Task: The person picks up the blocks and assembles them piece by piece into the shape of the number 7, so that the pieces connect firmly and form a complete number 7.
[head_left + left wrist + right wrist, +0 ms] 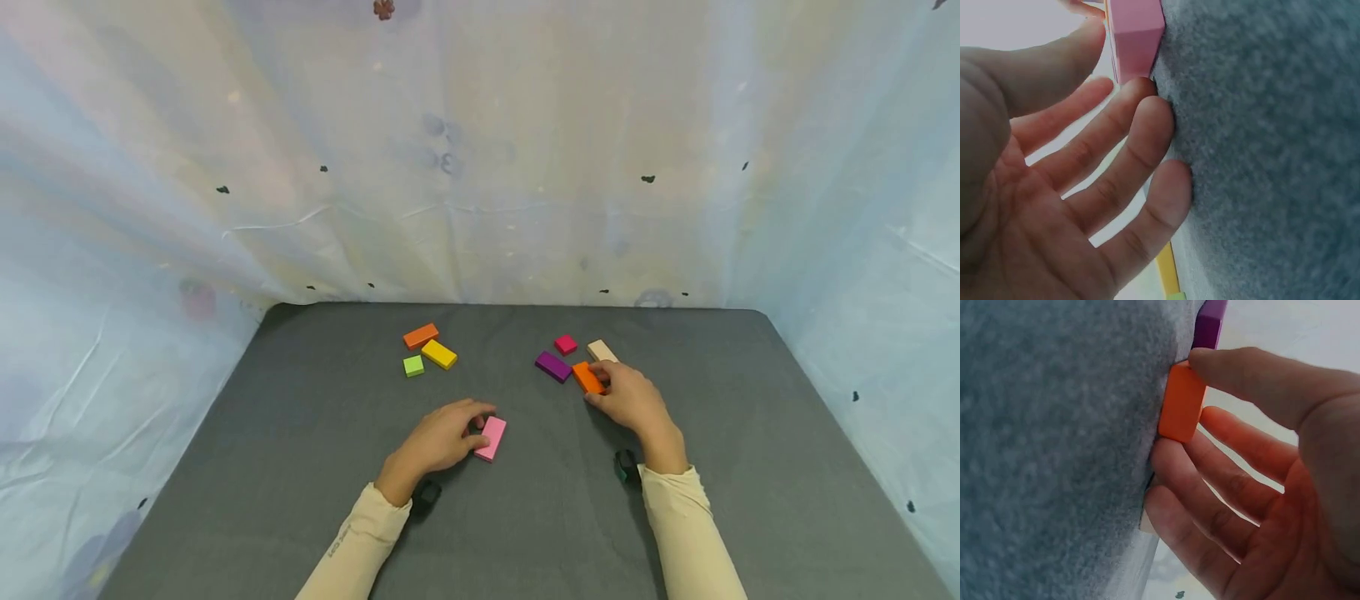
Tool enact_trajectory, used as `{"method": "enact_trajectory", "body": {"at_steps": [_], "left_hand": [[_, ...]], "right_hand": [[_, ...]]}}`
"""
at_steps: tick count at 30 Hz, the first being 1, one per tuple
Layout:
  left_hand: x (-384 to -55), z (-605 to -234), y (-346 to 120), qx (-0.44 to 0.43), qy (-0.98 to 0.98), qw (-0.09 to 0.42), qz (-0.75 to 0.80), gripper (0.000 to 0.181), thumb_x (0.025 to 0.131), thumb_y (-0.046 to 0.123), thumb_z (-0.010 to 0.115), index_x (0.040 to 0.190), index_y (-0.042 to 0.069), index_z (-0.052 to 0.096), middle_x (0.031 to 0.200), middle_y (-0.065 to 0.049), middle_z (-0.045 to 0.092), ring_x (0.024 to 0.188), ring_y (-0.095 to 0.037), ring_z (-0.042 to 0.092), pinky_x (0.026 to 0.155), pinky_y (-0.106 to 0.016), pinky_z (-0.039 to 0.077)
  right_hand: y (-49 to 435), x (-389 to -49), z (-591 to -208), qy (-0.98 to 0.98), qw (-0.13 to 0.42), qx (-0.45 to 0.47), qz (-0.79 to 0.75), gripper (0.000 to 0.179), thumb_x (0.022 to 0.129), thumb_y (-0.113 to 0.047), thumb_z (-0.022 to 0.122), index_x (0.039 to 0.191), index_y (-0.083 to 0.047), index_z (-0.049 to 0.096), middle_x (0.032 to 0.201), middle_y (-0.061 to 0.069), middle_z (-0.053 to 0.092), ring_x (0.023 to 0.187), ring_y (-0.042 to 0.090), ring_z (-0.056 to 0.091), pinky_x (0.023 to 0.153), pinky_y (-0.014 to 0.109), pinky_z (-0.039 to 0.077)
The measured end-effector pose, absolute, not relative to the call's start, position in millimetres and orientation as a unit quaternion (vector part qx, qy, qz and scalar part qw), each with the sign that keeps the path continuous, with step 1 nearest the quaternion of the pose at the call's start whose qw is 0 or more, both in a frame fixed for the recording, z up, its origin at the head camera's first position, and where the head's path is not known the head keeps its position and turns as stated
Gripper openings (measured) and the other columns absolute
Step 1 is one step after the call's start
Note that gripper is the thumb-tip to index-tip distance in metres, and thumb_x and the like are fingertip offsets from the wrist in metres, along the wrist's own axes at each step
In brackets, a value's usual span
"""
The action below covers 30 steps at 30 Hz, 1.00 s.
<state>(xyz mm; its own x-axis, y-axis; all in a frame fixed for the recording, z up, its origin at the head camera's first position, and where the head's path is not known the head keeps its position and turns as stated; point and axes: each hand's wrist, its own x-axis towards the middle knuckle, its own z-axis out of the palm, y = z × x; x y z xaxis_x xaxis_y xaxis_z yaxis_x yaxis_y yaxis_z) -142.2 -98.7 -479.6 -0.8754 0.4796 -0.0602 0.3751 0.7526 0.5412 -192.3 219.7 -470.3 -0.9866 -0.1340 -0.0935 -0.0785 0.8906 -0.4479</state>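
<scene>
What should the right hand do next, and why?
Maybe the right hand should gently lift the orange block beside the purple block, because the hand's thumb and fingers sit at the orange block's opposite ends.

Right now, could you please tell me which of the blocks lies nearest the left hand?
The pink block, right at the left hand; it lies alone, while the others sit in two groups farther back.

From here I have both forearms (690, 533) stretched forward, left hand (438, 435) loosely curved, thumb (1054, 72) apart, right hand (633, 400) pinching.
</scene>
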Motion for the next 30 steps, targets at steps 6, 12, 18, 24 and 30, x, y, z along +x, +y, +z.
{"method": "enact_trajectory", "body": {"at_steps": [6,12,18,24,30], "left_hand": [[-140.6,-478.6,-100.4,0.240,0.926,0.088,0.278,0.036,0.090,0.024,0.075,0.125,0.022,0.067,0.106,0.005,0.066,0.084,-0.009,0.055,0.074,-0.027,0.047],[-139.5,-475.4,-101.9,0.244,0.925,0.086,0.279,0.031,0.089,0.023,0.075,0.121,0.021,0.073,0.101,0.006,0.068,0.079,-0.006,0.053,0.068,-0.023,0.045],[-138.6,-473.4,-103.3,0.243,0.924,0.091,0.280,0.033,0.087,0.022,0.077,0.120,0.022,0.074,0.097,0.005,0.069,0.076,-0.005,0.054,0.065,-0.022,0.044],[-138.9,-475.4,-104.7,0.253,0.919,0.095,0.286,0.034,0.087,0.020,0.077,0.121,0.019,0.074,0.099,0.004,0.070,0.074,-0.005,0.052,0.065,-0.020,0.044],[-139.1,-476.1,-105.8,0.251,0.916,0.095,0.297,0.034,0.087,0.018,0.078,0.120,0.018,0.074,0.098,0.003,0.069,0.071,-0.005,0.050,0.062,-0.020,0.042]], "right_hand": [[220.3,-191.0,-464.6,0.973,0.057,-0.068,-0.214,0.050,0.089,-0.024,0.074,0.133,-0.006,0.060,0.122,0.018,0.068,0.103,0.031,0.065,0.090,0.054,0.051],[220.1,-190.8,-464.6,0.973,0.054,-0.073,-0.213,0.051,0.089,-0.025,0.075,0.134,-0.006,0.060,0.121,0.017,0.069,0.102,0.031,0.065,0.089,0.053,0.051],[217.6,-189.4,-468.7,0.974,0.045,-0.058,-0.214,0.055,0.089,-0.033,0.075,0.135,-0.007,0.060,0.125,0.017,0.067,0.108,0.033,0.065,0.092,0.055,0.050],[214.9,-187.5,-468.6,0.977,0.036,-0.056,-0.201,0.049,0.091,-0.029,0.073,0.133,-0.007,0.061,0.126,0.017,0.066,0.107,0.034,0.064,0.092,0.055,0.050],[211.8,-183.6,-460.9,0.984,0.042,-0.070,-0.157,0.050,0.088,-0.018,0.074,0.135,-0.006,0.060,0.125,0.018,0.067,0.103,0.033,0.064,0.089,0.055,0.051]]}}
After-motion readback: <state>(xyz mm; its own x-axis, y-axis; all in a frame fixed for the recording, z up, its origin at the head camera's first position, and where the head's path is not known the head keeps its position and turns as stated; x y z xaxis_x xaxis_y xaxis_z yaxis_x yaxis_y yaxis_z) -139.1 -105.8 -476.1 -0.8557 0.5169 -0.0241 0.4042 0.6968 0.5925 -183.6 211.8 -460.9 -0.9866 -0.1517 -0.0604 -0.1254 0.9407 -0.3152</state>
